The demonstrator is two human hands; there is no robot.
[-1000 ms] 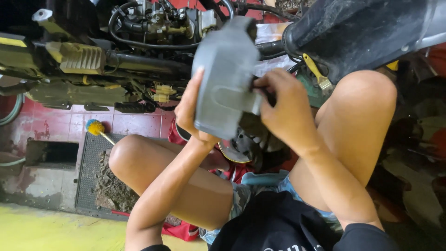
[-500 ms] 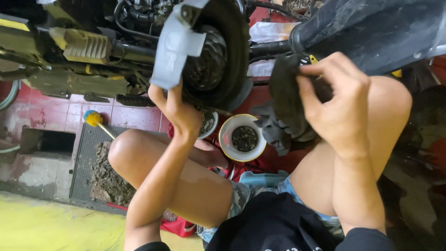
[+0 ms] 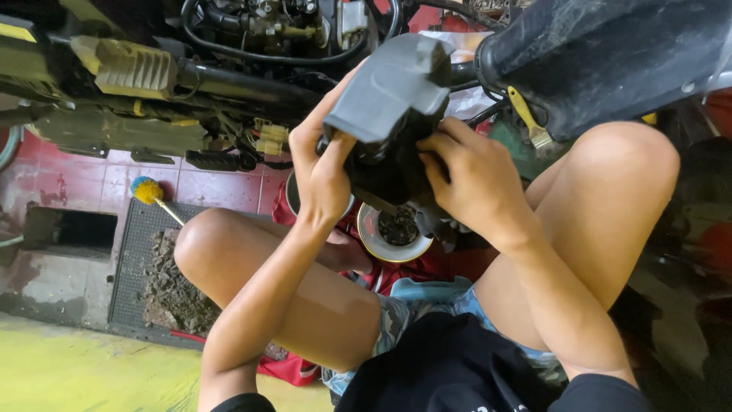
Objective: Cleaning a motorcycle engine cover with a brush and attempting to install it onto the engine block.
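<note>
Cover: a grey moulded plastic cover (image 3: 393,95), matt and angular with a blocky stub at its top corner, sits in the upper centre of the frame, held up in front of the scooter's underside.
Dark part: beneath the cover a black, greasy, rounded part (image 3: 385,172) is pressed against it; where one ends and the other begins is hard to tell.
Left hand: the left hand (image 3: 324,172) grips the cover's lower left edge, fingers curled tight around it, thumb on the near face.
Right hand: the right hand (image 3: 465,183) clamps the dark part from the right, fingers spread and bent over its side.
Bowl: a round white bowl (image 3: 395,233) with dark gritty contents lies just below the hands, between the knees.
Red cloth: crumpled red fabric (image 3: 427,263) lies under the bowl.
Engine side: oily metal, black hoses and a ribbed beige casing (image 3: 133,65) fill the upper left.
Black panel: a dusty, curved black body panel (image 3: 610,53) fills the upper right.
Brush: a brush with a blue-and-yellow fuzzy head (image 3: 146,189) lies at the left on red tiles.
Mat: a black grid mat (image 3: 133,275) at lower left carries clumps of dried mud.
</note>
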